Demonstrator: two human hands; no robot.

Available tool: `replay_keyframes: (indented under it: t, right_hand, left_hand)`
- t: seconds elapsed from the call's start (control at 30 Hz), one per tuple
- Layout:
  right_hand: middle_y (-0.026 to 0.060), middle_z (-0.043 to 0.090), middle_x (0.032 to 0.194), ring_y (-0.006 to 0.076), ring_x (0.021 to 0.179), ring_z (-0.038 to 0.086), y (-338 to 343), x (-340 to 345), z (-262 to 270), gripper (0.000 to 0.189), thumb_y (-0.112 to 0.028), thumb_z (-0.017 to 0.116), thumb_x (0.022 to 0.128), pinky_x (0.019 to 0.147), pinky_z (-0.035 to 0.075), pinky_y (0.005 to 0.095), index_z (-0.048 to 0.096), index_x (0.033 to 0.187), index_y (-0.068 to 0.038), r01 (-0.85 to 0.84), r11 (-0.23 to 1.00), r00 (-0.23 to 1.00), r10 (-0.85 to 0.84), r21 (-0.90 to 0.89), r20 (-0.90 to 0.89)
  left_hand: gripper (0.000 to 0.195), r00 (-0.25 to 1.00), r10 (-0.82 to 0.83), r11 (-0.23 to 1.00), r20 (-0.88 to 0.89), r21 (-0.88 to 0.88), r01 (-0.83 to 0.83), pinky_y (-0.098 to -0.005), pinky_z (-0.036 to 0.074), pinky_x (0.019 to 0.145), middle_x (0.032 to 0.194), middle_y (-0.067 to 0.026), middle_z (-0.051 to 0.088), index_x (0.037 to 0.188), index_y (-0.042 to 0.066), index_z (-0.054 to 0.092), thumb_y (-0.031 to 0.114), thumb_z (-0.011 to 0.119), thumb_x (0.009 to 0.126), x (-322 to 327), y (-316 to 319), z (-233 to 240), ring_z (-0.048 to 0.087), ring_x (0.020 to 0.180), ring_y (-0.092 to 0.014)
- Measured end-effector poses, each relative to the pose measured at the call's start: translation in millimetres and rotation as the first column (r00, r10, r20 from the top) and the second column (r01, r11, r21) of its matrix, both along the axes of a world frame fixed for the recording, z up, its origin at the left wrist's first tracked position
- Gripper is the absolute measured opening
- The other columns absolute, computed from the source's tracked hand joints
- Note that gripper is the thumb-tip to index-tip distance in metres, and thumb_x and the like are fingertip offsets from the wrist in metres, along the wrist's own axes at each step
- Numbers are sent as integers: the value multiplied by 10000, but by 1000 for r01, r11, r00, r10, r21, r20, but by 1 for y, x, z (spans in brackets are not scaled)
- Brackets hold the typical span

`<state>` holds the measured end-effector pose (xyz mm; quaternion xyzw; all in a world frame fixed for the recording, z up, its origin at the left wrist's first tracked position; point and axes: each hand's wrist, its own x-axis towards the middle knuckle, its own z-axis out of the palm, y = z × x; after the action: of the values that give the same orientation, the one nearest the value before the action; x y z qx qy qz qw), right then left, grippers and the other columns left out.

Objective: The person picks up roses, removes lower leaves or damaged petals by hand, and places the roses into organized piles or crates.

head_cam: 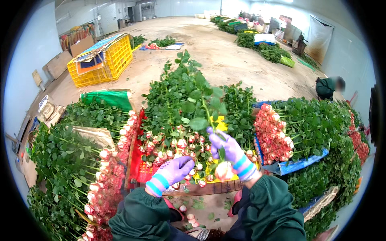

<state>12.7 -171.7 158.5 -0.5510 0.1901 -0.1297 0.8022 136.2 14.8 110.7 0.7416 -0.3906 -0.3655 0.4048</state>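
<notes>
My right hand (225, 144), in a purple knit glove with a striped cuff, grips the stem of a single rose (224, 171). The white-and-pink bloom hangs downward by my wrist, and the leafy stem points up and away. My left hand (173, 169), gloved alike, hovers over the near edge of the rose pile with loosely bent fingers and nothing visible in it. Before me, loose roses (181, 144) lie with blooms toward me and leafy stems away. Red sheeting (142, 168) and yellow sheeting (221, 124) show beneath them, above a wooden board edge (208, 189).
Bunched roses (99, 180) line the left side; another wrapped bundle (271, 135) lies at right. Fallen blooms (191, 220) dot the floor by my feet. Beyond stand a yellow plastic crate (111, 61) and more greenery (247, 39). A person (326, 87) bends at far right.
</notes>
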Motion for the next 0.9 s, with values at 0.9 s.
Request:
replay_keyframes:
  t: [0.9]
  right_hand:
    - [43, 586, 945, 143, 740, 594, -68, -8, -37, 432, -237, 552, 935, 686, 549, 341, 496, 1324, -57, -127, 902, 913, -56, 412, 404]
  left_hand:
    - [424, 937, -2, 875, 350, -452, 171, -293, 525, 695, 885, -71, 559, 1191, 35, 478, 386, 390, 969, -70, -96, -26, 594, 756, -175]
